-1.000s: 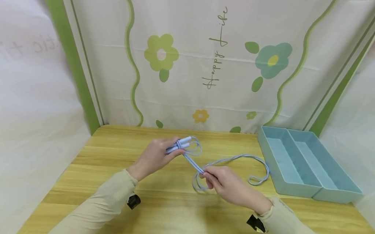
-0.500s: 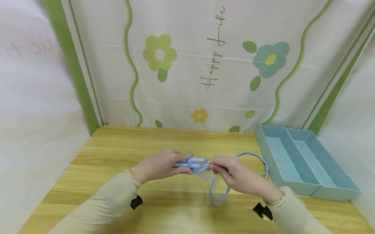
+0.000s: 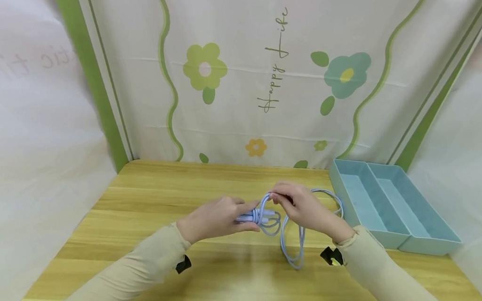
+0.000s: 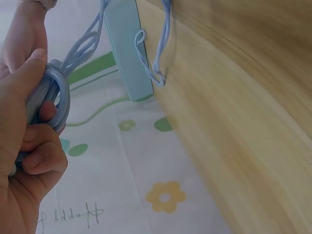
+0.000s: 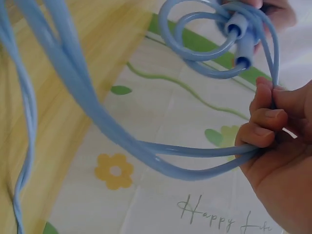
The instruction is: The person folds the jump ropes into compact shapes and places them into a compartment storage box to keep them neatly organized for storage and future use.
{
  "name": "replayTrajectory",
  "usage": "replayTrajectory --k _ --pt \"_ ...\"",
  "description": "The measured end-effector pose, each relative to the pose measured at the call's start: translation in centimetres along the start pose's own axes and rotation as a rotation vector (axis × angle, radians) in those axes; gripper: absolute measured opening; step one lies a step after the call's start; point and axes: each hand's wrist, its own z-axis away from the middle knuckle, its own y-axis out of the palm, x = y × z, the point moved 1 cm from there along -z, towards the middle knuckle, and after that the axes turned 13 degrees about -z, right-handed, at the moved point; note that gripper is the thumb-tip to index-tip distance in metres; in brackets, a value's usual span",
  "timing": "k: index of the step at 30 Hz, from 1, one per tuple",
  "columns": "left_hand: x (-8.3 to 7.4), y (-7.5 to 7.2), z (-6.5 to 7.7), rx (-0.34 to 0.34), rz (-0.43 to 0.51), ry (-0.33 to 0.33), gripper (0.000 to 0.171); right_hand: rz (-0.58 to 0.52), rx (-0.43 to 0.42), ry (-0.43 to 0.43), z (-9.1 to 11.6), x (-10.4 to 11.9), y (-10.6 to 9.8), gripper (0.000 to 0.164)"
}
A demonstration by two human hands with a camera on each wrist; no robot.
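A light blue skipping rope [image 5: 175,171] is between my two hands, its two handles [image 5: 245,48] lying side by side with cord wound round them. My left hand [image 3: 216,220] grips the handles and the windings, fingers curled and thumb along them in the left wrist view. With thumb and fingers my right hand [image 3: 307,207] pinches a doubled stretch of the cord, just right of the bundle and slightly higher. From there the loose cord [image 4: 162,44] hangs in a loop and trails over the table toward the box.
A pale blue box [image 3: 384,239] with two long compartments stands at the right of the wooden table [image 3: 143,205], close to the trailing cord. Behind the table hangs a white curtain [image 3: 236,89] printed with flowers, with more white cloth at both sides.
My left hand has moved right and lower with the handles. My right hand first drew the cord in toward the bundle, then lifted it up over the windings; the cord's trailing end was pulled along.
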Motion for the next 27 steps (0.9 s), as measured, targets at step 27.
replayTrajectory --k 27 --pt "-1.3 -0.2 -1.2 -0.245 -0.037 0.157 0.071 -0.26 -0.069 0.224 0.7 -1.0 -0.5 0.017"
